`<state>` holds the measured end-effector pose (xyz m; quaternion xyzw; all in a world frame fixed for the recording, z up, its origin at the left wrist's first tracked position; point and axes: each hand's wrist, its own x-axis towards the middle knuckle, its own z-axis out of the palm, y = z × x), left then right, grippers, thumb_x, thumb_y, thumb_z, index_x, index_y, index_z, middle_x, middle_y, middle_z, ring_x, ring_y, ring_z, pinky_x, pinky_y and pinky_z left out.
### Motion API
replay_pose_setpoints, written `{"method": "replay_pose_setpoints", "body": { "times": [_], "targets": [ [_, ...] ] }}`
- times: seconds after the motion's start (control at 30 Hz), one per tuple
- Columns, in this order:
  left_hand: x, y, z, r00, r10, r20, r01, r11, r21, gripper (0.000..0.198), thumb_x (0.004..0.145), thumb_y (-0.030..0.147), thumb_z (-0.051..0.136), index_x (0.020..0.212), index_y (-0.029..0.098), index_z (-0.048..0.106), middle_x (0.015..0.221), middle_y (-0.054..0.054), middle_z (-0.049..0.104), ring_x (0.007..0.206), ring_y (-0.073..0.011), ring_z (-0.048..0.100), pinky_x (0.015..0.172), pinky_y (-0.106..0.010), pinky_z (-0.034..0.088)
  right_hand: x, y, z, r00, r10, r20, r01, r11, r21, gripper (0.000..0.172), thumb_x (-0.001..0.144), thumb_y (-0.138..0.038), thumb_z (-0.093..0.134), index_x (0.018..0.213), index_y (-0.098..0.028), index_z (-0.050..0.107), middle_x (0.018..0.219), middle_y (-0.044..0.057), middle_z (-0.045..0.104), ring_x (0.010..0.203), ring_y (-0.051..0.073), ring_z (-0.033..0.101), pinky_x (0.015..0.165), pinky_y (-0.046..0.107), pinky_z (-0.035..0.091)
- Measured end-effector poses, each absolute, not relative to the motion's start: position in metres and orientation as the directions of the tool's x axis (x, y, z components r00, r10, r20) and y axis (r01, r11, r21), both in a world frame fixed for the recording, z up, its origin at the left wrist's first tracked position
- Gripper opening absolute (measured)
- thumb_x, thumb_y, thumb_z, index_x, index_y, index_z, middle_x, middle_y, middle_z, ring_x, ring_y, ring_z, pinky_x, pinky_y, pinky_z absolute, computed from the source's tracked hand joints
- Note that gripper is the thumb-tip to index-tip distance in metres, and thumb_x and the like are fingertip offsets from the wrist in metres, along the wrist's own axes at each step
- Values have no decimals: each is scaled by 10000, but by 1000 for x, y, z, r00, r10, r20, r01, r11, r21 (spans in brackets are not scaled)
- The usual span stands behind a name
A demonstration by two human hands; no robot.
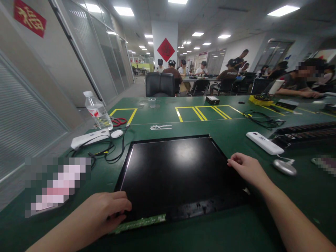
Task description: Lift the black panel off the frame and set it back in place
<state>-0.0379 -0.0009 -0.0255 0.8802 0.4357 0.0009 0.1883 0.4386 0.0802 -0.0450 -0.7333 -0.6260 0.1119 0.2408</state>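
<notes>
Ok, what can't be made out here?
All in the head view:
Black panel: underside, hidden by its upper face.
Green strip: its left end, partly covered by the left hand.
Pink object: details, pixelated.
Object at right: pixelated and cut off by the frame's edge.
White bits: too small to identify.

"Where does the camera sit?"
"On the wearer's head, facing forward and down over the green workbench (204, 130)."
"How near?"
"Close to the black display panel (173, 175), yet wide enough to catch ceiling lights (124, 11) along the top."
</notes>
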Motion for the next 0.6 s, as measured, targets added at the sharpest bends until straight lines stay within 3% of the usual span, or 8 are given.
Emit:
{"method": "replay_pose_setpoints", "body": {
  "times": [0.6],
  "targets": [
    [-36, 1, -25, 635, 754, -168, 763, -577, 292, 260, 846, 82, 494, 912, 250, 682, 861, -14, 713, 643, -138, 663, 557, -221, 417, 438, 79, -44, 201, 974, 101, 861, -126, -493, 262, 753, -477, 531, 676, -252, 641, 656, 10, 685, 604, 194, 603, 563, 319, 394]
  ]
}}
